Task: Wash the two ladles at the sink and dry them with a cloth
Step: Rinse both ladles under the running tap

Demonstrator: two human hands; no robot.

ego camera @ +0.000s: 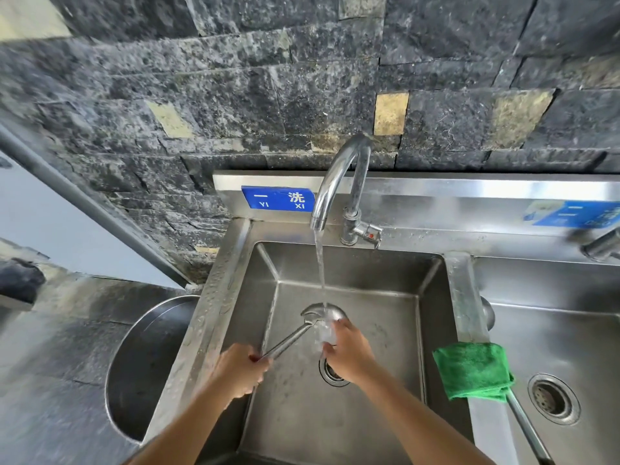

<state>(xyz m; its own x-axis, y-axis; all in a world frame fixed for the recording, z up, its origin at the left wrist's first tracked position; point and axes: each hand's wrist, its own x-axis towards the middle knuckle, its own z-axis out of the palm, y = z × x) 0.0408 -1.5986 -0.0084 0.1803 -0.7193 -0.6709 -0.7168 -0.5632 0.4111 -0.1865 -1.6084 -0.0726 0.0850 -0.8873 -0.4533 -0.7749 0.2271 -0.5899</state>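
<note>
A steel ladle (313,315) is held over the left sink basin (375,317), its bowl under the water running from the tap (339,176). My left hand (240,369) grips the ladle's handle low at the left. My right hand (347,352) rests its fingers on the bowl in the stream. A green cloth (473,370) lies on the divider between the two basins. From under the cloth a second steel handle (526,431) runs down to the right; its bowl (488,312) peeks out beside the divider.
The right basin (570,337) has an open drain (552,399). A large steel bowl (144,367) stands on the dark counter to the left of the sink. A dark stone wall rises behind. A second tap (604,245) shows at the right edge.
</note>
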